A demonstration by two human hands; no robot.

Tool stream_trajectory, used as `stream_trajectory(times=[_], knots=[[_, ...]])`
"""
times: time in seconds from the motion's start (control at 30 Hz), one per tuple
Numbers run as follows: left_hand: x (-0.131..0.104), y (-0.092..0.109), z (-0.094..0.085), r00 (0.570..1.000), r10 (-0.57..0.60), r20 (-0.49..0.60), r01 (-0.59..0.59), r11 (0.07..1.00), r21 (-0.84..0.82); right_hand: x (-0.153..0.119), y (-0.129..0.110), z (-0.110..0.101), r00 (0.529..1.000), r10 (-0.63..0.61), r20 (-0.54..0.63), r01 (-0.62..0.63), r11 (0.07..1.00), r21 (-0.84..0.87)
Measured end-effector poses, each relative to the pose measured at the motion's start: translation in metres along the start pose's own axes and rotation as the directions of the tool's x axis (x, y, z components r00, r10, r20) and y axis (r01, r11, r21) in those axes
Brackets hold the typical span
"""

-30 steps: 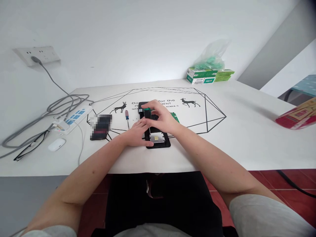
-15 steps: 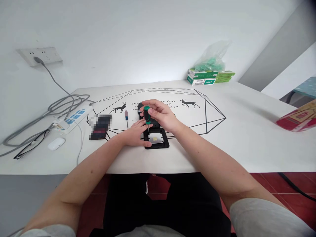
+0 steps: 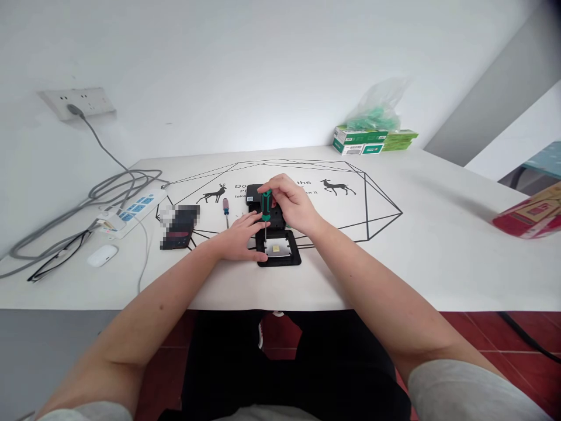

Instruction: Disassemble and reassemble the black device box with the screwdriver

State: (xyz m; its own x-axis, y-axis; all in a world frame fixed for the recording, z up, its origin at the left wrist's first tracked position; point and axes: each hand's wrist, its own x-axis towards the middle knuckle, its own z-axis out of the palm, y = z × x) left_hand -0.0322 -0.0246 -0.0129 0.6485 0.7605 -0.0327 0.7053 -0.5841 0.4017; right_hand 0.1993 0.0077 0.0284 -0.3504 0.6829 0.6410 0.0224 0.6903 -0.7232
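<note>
A black frame [image 3: 294, 258] with a silver metal plate [image 3: 284, 243] and a small yellowish square on it lies near the table's front. My left hand [image 3: 240, 238] rests on its left side, fingers spread, thumb at the plate's lower left corner. In my right hand [image 3: 294, 202] is the handle of a green and black screwdriver [image 3: 266, 206]. It stands nearly upright, its shaft running down past my left fingertips to the plate's upper left corner. Whether the tip sits in a screw is too small to tell. Another black part [image 3: 276, 217], partly hidden by my hands, lies just behind.
A second screwdriver [image 3: 226, 210] lies left of my hands, beside a partly pixelated phone [image 3: 179, 228]. Farther left are a power strip [image 3: 142, 204] with cables, glasses [image 3: 59, 257] and a white case [image 3: 102, 255]. Green boxes [image 3: 359, 137] stand at the back; a red package [image 3: 526, 219] sits far right.
The fingers of my right hand have shifted on the screwdriver handle, uncovering more of the black part behind. My left hand stays on the frame. The view has shifted slightly.
</note>
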Motion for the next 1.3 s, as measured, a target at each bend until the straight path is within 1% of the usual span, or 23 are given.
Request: stream_trajectory(times=[0.1,0.2,0.27,0.33,0.43,0.5,0.6,0.7,0.77,0.83,0.9,0.97,1.13,1.2,1.3], knots=[[0.0,-0.001,-0.001,1.0,0.005,-0.006,-0.005,1.0,0.0,0.001,-0.008,-0.001,0.999,-0.011,0.052,0.011,1.0,-0.006],[0.002,-0.003,0.0,1.0,0.004,-0.001,-0.004,1.0,-0.004,-0.001,-0.02,0.002,0.995,0.055,0.082,-0.056,0.998,0.008],[0.003,-0.005,0.0,1.0,0.018,-0.007,-0.018,1.0,-0.012,-0.003,-0.026,0.006,0.992,0.104,0.068,-0.105,0.994,0.019],[0.004,-0.007,0.001,0.999,0.042,-0.025,-0.043,0.999,-0.021,-0.005,-0.029,0.01,0.991,0.127,0.032,-0.129,0.991,0.037],[0.006,-0.012,0.003,0.995,0.075,-0.065,-0.077,0.997,-0.024,-0.007,-0.028,0.014,0.99,0.139,-0.015,-0.138,0.987,0.078],[0.006,-0.016,0.004,0.993,0.087,-0.083,-0.089,0.996,-0.018,-0.007,-0.026,0.015,0.991,0.132,-0.01,-0.13,0.986,0.101],[0.007,-0.019,0.005,0.994,0.078,-0.082,-0.079,0.997,-0.011,-0.007,-0.023,0.014,0.99,0.133,0.043,-0.138,0.978,0.158],[0.006,-0.02,0.005,0.996,0.06,-0.071,-0.061,0.998,-0.007,-0.008,-0.02,0.012,0.982,0.154,0.114,-0.174,0.966,0.194],[0.006,-0.019,0.004,0.997,0.042,-0.059,-0.043,0.999,-0.007,-0.007,-0.018,0.01,0.985,0.122,0.124,-0.141,0.978,0.154],[0.005,-0.018,0.003,0.999,0.023,-0.046,-0.023,1.0,-0.004,-0.006,-0.016,0.007,0.994,0.03,0.101,-0.035,0.998,0.053],[0.004,-0.016,0.002,0.999,0.012,-0.038,-0.013,1.0,-0.002,-0.005,-0.014,0.004,0.994,-0.069,0.082,0.075,0.995,-0.067],[0.004,-0.015,0.001,0.999,0.014,-0.043,-0.014,1.0,-0.004,-0.004,-0.011,0.003,0.99,-0.123,0.071,0.132,0.981,-0.144],[0.004,-0.017,0.0,0.998,0.03,-0.05,-0.03,1.0,-0.003,-0.004,-0.01,0.005,0.986,-0.167,0.022,0.168,0.968,-0.188],[0.004,-0.018,0.0,0.998,0.036,-0.05,-0.036,0.999,-0.008,-0.004,-0.015,0.007,0.987,-0.157,0.016,0.158,0.971,-0.178],[0.004,-0.02,0.001,0.995,0.066,-0.079,-0.068,0.997,-0.022,-0.004,-0.023,0.011,0.992,-0.126,0.022,0.128,0.979,-0.159]])
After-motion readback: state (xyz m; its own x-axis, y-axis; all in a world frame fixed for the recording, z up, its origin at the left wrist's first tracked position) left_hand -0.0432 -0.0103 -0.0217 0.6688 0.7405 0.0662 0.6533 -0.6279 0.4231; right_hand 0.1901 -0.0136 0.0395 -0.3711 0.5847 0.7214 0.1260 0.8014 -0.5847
